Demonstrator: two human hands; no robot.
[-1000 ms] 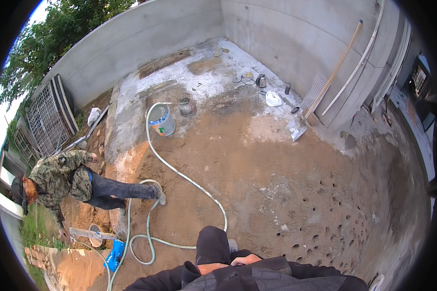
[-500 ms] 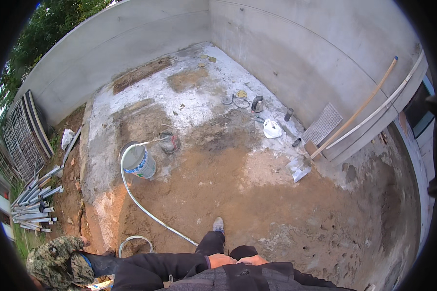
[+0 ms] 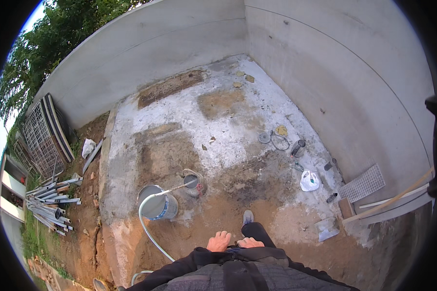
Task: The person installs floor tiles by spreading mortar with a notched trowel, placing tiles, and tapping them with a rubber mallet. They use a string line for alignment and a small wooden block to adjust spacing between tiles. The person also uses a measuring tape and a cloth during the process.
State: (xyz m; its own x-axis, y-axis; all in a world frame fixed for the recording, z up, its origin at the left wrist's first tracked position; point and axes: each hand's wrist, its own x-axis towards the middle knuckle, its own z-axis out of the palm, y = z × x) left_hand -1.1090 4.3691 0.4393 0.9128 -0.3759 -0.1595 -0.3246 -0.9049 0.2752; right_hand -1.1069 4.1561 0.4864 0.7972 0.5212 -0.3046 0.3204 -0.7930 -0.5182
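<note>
Left hand (image 3: 220, 241) resting at waist, fingers spread, holding nothing; right hand (image 3: 250, 242) lying just beside it, fingers together, empty. Hose (image 3: 148, 230) curving ahead-left of left hand, running into bucket (image 3: 156, 202) farther ahead
</note>
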